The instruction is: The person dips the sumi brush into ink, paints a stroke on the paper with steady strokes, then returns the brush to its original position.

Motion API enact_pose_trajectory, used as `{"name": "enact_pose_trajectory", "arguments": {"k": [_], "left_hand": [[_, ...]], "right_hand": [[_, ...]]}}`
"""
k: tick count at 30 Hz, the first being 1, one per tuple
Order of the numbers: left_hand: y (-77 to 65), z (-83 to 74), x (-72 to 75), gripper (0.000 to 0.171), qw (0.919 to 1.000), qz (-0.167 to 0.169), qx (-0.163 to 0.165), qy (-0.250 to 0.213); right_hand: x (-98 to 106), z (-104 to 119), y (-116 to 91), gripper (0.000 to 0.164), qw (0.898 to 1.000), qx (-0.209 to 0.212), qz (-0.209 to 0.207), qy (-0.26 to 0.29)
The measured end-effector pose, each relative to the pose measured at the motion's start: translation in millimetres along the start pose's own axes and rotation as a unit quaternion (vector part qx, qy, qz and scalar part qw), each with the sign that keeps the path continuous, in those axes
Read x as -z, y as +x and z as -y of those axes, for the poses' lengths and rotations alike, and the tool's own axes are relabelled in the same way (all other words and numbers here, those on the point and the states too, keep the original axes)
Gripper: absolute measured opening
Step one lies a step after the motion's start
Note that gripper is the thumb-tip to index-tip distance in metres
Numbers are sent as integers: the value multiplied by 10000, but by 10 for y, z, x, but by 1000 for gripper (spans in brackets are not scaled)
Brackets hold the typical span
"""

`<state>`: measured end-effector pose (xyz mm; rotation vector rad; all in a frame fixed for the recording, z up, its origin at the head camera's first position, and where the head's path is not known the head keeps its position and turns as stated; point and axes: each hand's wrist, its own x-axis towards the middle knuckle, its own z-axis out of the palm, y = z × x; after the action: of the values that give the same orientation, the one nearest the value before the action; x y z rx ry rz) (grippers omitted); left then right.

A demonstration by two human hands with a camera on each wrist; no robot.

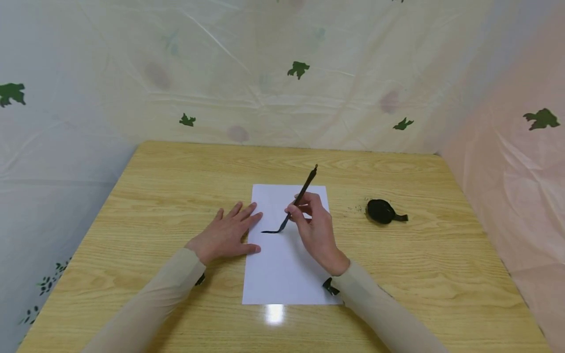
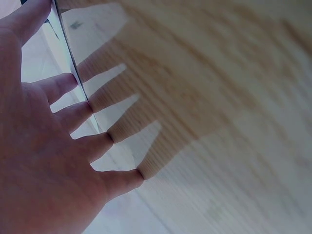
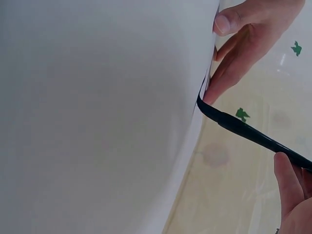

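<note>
The fingers (image 1: 304, 203) of the right hand (image 1: 317, 231) are curled around a black brush pen (image 1: 299, 198), pinching its shaft near the lower end. The pen leans away from the person, its top end past the far edge of a white sheet of paper (image 1: 282, 274), its tip touching the paper's upper middle. A short black stroke (image 1: 270, 231) runs left from the tip. In the right wrist view the dark pen (image 3: 243, 129) meets the paper (image 3: 97, 117) close to the other hand's fingertips.

The left hand (image 1: 227, 235) lies flat with straight, spread fingers (image 2: 90, 109), holding nothing. Its fingertips and thumb press the paper's left edge; the palm rests on the wooden bench (image 1: 167, 196) just left of the paper.

Well to the right of the paper sits a small black rounded object (image 1: 382, 211). Pale plastic sheeting (image 1: 265, 73) with green shapes hangs beyond the paper's far end.
</note>
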<state>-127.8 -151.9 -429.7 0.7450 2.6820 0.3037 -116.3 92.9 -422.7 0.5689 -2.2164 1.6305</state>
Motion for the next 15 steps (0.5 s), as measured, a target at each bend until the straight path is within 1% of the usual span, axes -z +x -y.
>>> {"name": "enact_pose_trajectory", "arguments": {"k": [11,15], "left_hand": [[3,7,-8,86,10000,-50,-43,-35],[8,3,-6,87,10000,1,-3,-34]], "right_hand": [[39,-21,-11,25,9999,59,-89,-40],[56,-28,-14,24,9999,67,-86,-9]]}}
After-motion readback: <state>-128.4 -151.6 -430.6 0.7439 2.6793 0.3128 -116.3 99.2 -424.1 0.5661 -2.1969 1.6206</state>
